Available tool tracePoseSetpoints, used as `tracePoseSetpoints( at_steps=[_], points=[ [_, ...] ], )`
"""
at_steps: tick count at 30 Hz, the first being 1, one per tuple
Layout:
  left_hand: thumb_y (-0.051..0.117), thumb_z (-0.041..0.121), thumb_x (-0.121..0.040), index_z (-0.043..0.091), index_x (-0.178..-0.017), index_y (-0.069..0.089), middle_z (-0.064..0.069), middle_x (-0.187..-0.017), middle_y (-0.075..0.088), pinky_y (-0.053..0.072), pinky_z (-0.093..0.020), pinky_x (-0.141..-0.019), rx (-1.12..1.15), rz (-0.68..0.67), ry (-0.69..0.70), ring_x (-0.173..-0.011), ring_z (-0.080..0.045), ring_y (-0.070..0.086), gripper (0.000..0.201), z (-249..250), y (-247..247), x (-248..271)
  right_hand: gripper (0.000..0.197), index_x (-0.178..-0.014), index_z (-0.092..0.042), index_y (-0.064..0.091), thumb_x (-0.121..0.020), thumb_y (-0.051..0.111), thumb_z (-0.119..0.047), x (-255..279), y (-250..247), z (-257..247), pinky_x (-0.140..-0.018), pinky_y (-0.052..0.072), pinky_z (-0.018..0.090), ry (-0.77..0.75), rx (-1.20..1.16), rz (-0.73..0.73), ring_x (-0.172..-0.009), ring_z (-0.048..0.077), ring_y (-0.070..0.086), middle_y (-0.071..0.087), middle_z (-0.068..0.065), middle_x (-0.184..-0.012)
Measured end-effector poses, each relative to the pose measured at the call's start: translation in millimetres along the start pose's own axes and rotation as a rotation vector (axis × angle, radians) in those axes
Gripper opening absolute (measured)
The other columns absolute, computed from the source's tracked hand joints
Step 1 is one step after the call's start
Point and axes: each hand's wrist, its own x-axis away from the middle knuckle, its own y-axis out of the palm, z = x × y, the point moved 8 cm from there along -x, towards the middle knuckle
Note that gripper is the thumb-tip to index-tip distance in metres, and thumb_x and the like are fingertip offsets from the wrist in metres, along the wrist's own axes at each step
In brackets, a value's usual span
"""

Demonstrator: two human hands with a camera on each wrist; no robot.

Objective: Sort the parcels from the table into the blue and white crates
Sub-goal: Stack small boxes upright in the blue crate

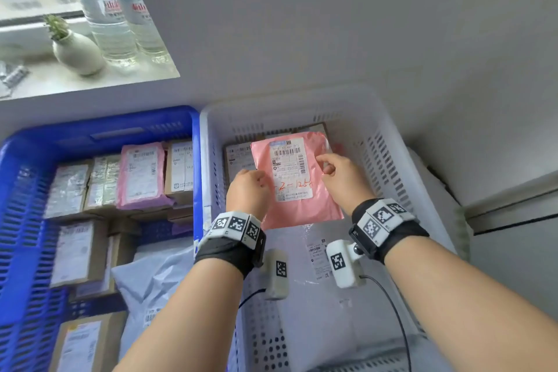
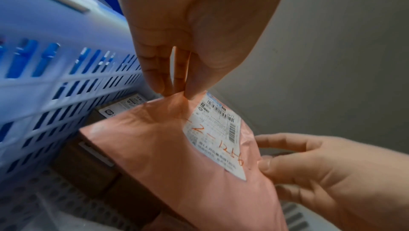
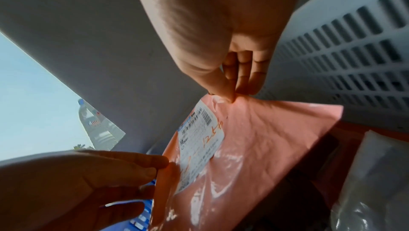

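Observation:
Both hands hold a pink plastic mailer [image 1: 297, 208] with a white shipping label and red handwriting, tilted above the far part of the white crate [image 1: 392, 118]. My left hand [image 1: 256, 183] pinches its left edge, and the left wrist view shows thumb and fingers closed on the mailer [image 2: 159, 156]. On the right edge, my right hand [image 1: 324, 164] pinches it, seen close in the right wrist view above the mailer [image 3: 265, 138]. The blue crate [image 1: 120, 127] stands to the left.
Under the mailer, the white crate holds a brown box [image 1: 237, 157] and a pale poly bag [image 1: 317, 311]. Several boxes, a pink mailer [image 1: 142, 178] and a grey bag [image 1: 151, 278] fill the blue crate. Water bottles [image 1: 111, 18] and a small vase [image 1: 75, 51] stand on the windowsill.

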Motion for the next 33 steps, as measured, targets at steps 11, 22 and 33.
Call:
tracePoseSetpoints(
  at_steps=[11, 22, 33],
  points=[
    [0.043, 0.004, -0.094, 0.001, -0.113, 0.064, -0.014, -0.127, 0.053, 0.043, -0.039, -0.096, -0.298, -0.057, -0.107, -0.112, -0.034, 0.050, 0.028, -40.5, 34.0, -82.3, 0.045, -0.132, -0.019, 0.058, -0.093, 0.047, 0.001, -94.0, 84.2, -4.6, -0.073, 0.043, 0.028, -0.076, 0.142, -0.182, -0.086, 0.017, 0.056, 0.061, -0.003, -0.096],
    [0.035, -0.011, -0.091, 0.015, -0.156, 0.011, -0.005, -0.165, -0.005, 0.021, -0.044, -0.119, -0.346, -0.196, -0.090, -0.151, -0.029, -0.004, 0.074, -53.9, 67.7, -101.7, 0.039, -0.130, -0.012, 0.051, -0.092, 0.059, -0.008, -118.9, 127.2, -24.5, -0.088, 0.050, 0.043, -0.271, 0.360, -0.173, -0.112, 0.033, 0.055, 0.054, 0.014, -0.126],
    [0.034, 0.004, -0.098, 0.023, -0.157, -0.004, -0.009, -0.163, -0.017, 0.005, -0.044, -0.121, -0.336, -0.346, -0.136, -0.150, -0.029, -0.014, 0.073, -82.1, 91.3, -118.6, 0.062, -0.156, -0.019, 0.020, -0.102, 0.044, -0.036, -128.6, 159.5, -19.6, -0.121, 0.008, 0.038, -0.498, 0.619, -0.444, -0.152, 0.025, 0.003, 0.009, 0.009, -0.165]
  ],
)
